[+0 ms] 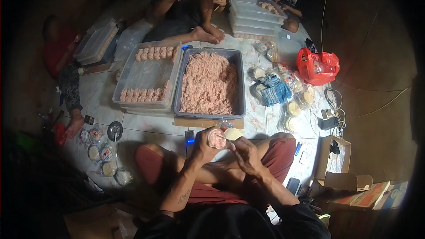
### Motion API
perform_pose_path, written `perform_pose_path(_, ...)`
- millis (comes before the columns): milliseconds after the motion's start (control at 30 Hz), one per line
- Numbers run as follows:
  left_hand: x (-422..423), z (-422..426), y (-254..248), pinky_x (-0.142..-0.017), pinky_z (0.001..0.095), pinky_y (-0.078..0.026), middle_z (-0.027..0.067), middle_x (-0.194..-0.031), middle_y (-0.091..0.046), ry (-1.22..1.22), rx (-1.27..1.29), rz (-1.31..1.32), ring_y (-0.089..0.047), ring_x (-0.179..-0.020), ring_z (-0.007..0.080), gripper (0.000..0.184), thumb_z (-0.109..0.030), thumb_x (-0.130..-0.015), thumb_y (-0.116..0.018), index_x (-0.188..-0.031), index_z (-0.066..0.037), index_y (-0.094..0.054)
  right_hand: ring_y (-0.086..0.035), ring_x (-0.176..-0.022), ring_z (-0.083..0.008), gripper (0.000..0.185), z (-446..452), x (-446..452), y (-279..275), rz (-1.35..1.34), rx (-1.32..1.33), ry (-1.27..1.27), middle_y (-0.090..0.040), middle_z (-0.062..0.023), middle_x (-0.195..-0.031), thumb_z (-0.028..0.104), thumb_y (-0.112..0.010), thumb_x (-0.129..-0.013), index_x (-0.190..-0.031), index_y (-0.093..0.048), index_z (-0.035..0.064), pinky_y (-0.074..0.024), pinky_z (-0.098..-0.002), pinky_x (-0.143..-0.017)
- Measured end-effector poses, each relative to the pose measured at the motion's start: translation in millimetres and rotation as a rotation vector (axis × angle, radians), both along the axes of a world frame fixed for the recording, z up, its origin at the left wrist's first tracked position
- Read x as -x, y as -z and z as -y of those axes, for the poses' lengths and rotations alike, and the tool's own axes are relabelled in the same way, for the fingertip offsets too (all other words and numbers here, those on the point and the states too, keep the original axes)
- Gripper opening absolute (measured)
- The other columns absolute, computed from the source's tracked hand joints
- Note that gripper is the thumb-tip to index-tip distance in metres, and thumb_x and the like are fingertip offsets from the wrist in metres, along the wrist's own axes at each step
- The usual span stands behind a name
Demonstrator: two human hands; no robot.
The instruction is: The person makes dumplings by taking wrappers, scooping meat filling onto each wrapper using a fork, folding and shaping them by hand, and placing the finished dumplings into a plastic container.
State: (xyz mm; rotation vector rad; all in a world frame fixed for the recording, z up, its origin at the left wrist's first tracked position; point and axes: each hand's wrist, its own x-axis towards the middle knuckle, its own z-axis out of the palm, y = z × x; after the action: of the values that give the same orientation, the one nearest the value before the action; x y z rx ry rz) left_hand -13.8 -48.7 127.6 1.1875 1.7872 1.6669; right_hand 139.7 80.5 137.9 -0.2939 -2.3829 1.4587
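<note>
My left hand [204, 147] is closed round a portion of pink minced filling [217, 138], held up above my crossed legs. Just right of it, my right hand [246, 152] is closed on a thin tool whose end touches the filling. A pale round wrapper [233, 133] shows behind my hands. Beyond them stands a grey tub [242, 84] heaped with pink minced filling [208, 84]. To its left, a clear plastic box [148, 71] holds rows of shaped pink pieces [144, 94] along its near and far sides.
A co-worker [188, 9] sits beyond the tub; others sit at the left and far right. Stacked clear boxes [254, 15], a red bag [316, 66], a blue checked cloth [273, 90] and wrapper packs lie right. More packs and a black dish [114, 131] lie left.
</note>
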Motion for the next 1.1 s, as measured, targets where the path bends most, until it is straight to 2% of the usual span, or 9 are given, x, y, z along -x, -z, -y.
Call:
perform_pose_path(67, -4.0, 1.3, -11.6, -0.072, 0.0300, -0.050, 0.0024, -0.084, -0.063, -0.248, 0.050, 0.214, -0.058, -0.078, 0.0128, 0.044, -0.019, -0.068, -0.095, -0.091, -0.005, -0.061, -0.059, -0.084, -0.0402, 0.014, -8.1, -3.9, -13.9, -0.008, -0.094, 0.058, -0.058, -0.0217, -0.090, 0.007, -0.056, -0.100, -0.103, -0.066, -0.0030, -0.0481, -0.0424, -0.076)
perform_pose_path(133, 4.3, 5.9, -16.6, -0.074, 0.0296, -0.050, 0.0022, -0.085, -0.061, -0.275, 0.070, 0.088, -0.055, -0.078, 0.0136, 0.051, -0.023, -0.066, -0.096, -0.096, -0.004, -0.060, -0.059, -0.078, -0.0288, 0.016, -9.1, -11.1, 7.8, 0.006, -0.080, 0.117, -0.058, -0.0129, -0.084, 0.009, -0.056, -0.102, -0.106, -0.067, -0.0018, -0.0477, -0.0370, -0.072)
perform_pose_path(233, 6.4, 6.0, -28.2, -0.075, 0.0278, -0.049, 0.0007, -0.089, -0.059, -0.283, -0.061, 0.045, -0.053, -0.080, 0.0118, 0.058, -0.024, -0.062, -0.098, -0.100, -0.004, -0.059, -0.044, -0.075, -0.0034, 0.019, -2.8, -20.0, 12.5, 0.076, 0.690, 0.058, -0.052, 0.0062, -0.081, 0.015, -0.056, -0.105, -0.110, -0.070, 0.0021, -0.0385, -0.0220, -0.066)
perform_pose_path(333, 6.4, 3.5, -23.8, -0.073, 0.0274, -0.048, 0.0003, -0.087, -0.059, -0.218, -0.116, 0.109, -0.054, -0.079, 0.0110, 0.054, -0.022, -0.064, -0.097, -0.098, -0.004, -0.059, -0.041, -0.070, -0.0031, 0.020, 10.7, -20.5, 14.8, 0.034, 0.839, -0.006, -0.050, 0.0062, -0.078, 0.016, -0.055, -0.106, -0.111, -0.068, 0.0034, -0.0351, -0.0211, -0.064)
perform_pose_path(600, -7.4, -5.6, -18.2, -0.076, 0.0285, -0.052, 0.0034, -0.088, -0.066, -0.228, -0.083, 0.075, -0.062, -0.083, 0.0130, 0.042, -0.012, -0.070, -0.093, -0.098, -0.003, -0.063, -0.056, -0.081, -0.0235, 0.015, 12.4, -4.2, 7.7, -0.045, 0.017, 0.119, -0.054, -0.0120, -0.087, -0.001, -0.058, -0.096, -0.109, -0.066, 0.0001, -0.0451, -0.0309, -0.075)
perform_pose_path(733, 14.5, 18.2, -5.7, -0.082, 0.0258, -0.051, 0.0028, -0.092, -0.065, 0.050, -0.177, 0.469, -0.062, -0.087, 0.0115, 0.048, -0.010, -0.071, -0.092, -0.105, -0.001, -0.059, -0.053, -0.078, -0.0125, 0.016, 8.6, -25.1, 10.8, -0.026, 0.484, 0.125, -0.057, -0.0023, -0.089, 0.006, -0.054, -0.103, -0.110, -0.068, 0.0007, -0.0433, -0.0288, -0.070)
perform_pose_path(900, 9.7, 13.9, -42.1, -0.084, 0.0266, -0.052, 0.0031, -0.091, -0.064, -0.053, -0.132, 0.237, -0.062, -0.091, 0.0120, 0.045, -0.010, -0.071, -0.092, -0.101, -0.002, -0.059, -0.043, -0.077, -0.0049, 0.019, 20.2, -31.9, 33.9, 0.059, 0.854, 0.007, -0.053, 0.0040, -0.090, 0.011, -0.053, -0.105, -0.110, -0.069, -0.0002, -0.0368, -0.0216, -0.067)
perform_pose_path(1067, -8.2, 1.4, 1.5, -0.088, 0.0292, -0.052, 0.0037, -0.089, -0.064, -0.005, -0.090, 0.103, -0.064, -0.091, 0.0150, 0.037, -0.005, -0.071, -0.088, -0.095, -0.005, -0.060, -0.049, -0.076, -0.0121, 0.017, 39.6, -11.6, 22.7, -0.021, 0.617, 0.029, -0.056, -0.0046, -0.088, 0.007, -0.055, -0.103, -0.109, -0.066, -0.0044, -0.0417, -0.0277, -0.069)
perform_pose_path(1100, -18.3, -6.1, 10.1, -0.086, 0.0292, -0.052, 0.0033, -0.088, -0.063, -0.116, -0.108, 0.164, -0.063, -0.088, 0.0147, 0.036, -0.005, -0.071, -0.087, -0.094, -0.005, -0.060, -0.050, -0.077, -0.0149, 0.016, 40.6, -6.0, 21.8, -0.151, 0.250, 0.102, -0.056, -0.0073, -0.088, 0.006, -0.055, -0.102, -0.108, -0.066, -0.0042, -0.0429, -0.0296, -0.070)
